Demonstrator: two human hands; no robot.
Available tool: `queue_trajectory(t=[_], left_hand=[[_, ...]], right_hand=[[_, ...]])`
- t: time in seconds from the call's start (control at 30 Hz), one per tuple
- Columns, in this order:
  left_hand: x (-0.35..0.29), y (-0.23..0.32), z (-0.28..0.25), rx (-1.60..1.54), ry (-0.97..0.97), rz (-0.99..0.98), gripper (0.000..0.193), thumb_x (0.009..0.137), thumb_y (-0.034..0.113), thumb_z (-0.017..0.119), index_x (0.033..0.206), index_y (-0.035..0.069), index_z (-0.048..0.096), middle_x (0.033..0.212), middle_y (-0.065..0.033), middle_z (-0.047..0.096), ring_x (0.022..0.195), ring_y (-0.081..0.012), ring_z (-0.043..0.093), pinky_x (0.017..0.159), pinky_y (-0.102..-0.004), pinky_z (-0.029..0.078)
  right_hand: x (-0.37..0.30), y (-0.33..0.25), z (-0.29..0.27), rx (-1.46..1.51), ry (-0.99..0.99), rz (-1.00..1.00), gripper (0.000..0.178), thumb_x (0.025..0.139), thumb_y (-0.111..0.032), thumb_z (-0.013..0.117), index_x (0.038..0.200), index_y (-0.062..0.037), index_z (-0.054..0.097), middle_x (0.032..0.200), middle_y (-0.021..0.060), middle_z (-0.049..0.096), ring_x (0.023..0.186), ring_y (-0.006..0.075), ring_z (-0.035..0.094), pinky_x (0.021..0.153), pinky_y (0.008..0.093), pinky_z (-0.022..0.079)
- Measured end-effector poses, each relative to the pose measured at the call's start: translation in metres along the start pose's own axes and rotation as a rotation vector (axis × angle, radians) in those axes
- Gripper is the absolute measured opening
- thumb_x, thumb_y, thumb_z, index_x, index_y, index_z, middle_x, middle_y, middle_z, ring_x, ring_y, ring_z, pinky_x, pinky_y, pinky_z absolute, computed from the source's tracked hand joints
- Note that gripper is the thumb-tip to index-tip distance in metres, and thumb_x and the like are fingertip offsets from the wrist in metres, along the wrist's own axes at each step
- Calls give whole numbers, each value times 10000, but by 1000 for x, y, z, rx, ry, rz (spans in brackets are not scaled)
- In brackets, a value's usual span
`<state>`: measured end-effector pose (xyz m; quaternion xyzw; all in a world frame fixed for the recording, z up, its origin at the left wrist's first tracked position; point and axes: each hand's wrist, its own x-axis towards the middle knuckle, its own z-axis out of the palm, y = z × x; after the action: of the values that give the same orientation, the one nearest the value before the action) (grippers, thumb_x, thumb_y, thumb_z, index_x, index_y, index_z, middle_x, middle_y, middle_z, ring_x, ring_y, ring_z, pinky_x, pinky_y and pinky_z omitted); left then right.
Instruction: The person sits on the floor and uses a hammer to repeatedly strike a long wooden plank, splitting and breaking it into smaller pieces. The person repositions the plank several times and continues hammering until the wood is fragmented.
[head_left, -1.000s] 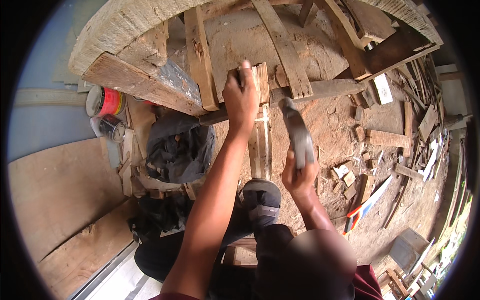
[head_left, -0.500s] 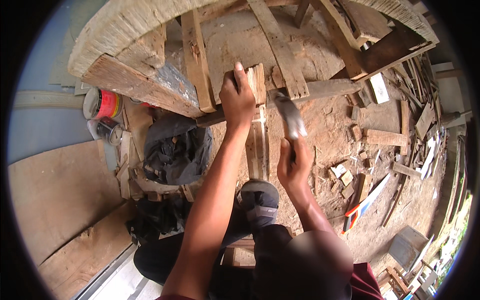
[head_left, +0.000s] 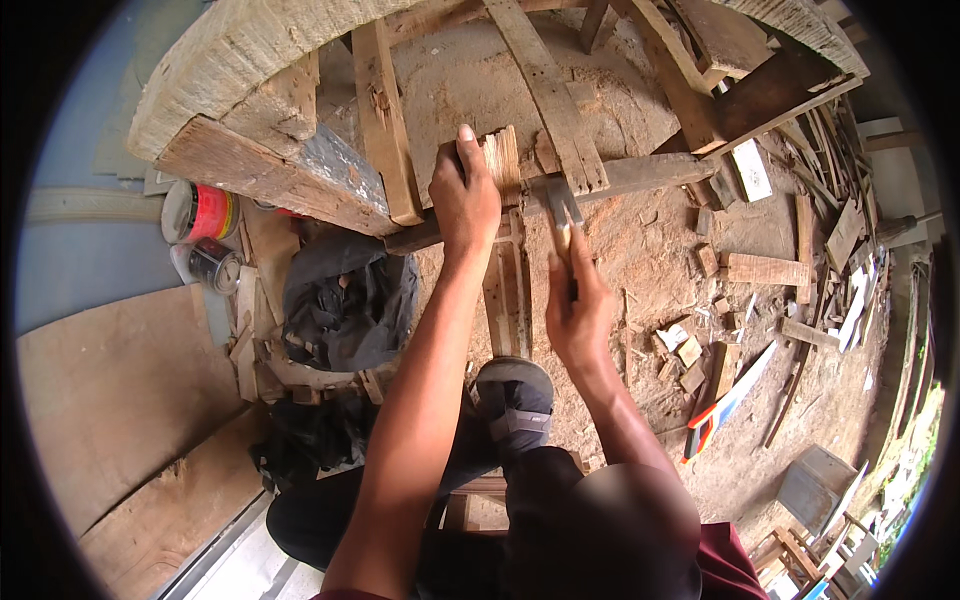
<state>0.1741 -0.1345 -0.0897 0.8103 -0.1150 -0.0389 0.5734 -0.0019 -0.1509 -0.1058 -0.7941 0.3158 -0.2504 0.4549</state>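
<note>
My left hand (head_left: 468,205) is closed on a short, rough wooden block (head_left: 503,163), its thumb pointing away from me. The block stands at the crossbar (head_left: 645,184) of a wooden frame. In my right hand (head_left: 582,315) is a claw hammer (head_left: 559,208), gripped by the handle. Its metal head is at the crossbar, just right of the block; whether it touches the wood I cannot tell. Another wooden piece (head_left: 507,290) runs from below the block toward my shod foot (head_left: 515,385), and its near end meets the shoe.
Wooden slats (head_left: 548,90) and a curved board (head_left: 240,65) make up the frame ahead. On the left are a black bag (head_left: 350,300), paint cans (head_left: 212,265) and plywood sheets (head_left: 130,380). A handsaw (head_left: 730,400) and several wood offcuts (head_left: 765,270) lie on the right.
The hammer, blurred before, now shows sharply, with its head closer to the block. My right hand has shifted slightly left. My left hand keeps its grip on the block.
</note>
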Motion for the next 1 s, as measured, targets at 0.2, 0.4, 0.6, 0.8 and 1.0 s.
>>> queue_trajectory(t=[0.2,0.4,0.6,0.8,1.0], left_hand=[[1,-4,1,-25,-7,30,484,1031,393,411,979,-53,590,836,-228,628,767,-373,602,708,-430,459],[1,-5,-1,15,-12,37,493,1031,395,413,969,-63,585,840,-226,627,774,-342,602,717,-420,455],[4,-2,-1,46,-68,-46,546,1036,439,379,967,-61,587,822,-218,624,748,-325,601,706,-416,459],[4,1,4,-9,22,28,604,1033,469,354,856,-75,550,710,-154,531,692,-239,483,711,-397,419],[2,4,-3,99,-66,-85,650,1007,534,378,868,-65,589,753,-179,620,725,-271,584,733,-407,458]], right_hand=[[2,-2,-4,-47,108,-347,430,933,-12,550,1347,51,451,913,286,647,765,412,666,659,417,526],[3,-24,-25,-9,38,-23,434,965,-48,540,1370,63,432,877,270,646,689,305,668,600,375,507],[42,-30,-53,-95,-97,-34,451,945,-60,565,1374,37,465,954,250,643,729,243,660,562,362,512],[97,0,-65,-389,-118,-348,460,904,-111,626,1355,-126,533,920,159,614,685,316,638,585,412,516],[88,3,-56,-415,-127,-269,388,895,-110,634,1278,-89,580,935,180,629,736,359,659,629,440,526]])
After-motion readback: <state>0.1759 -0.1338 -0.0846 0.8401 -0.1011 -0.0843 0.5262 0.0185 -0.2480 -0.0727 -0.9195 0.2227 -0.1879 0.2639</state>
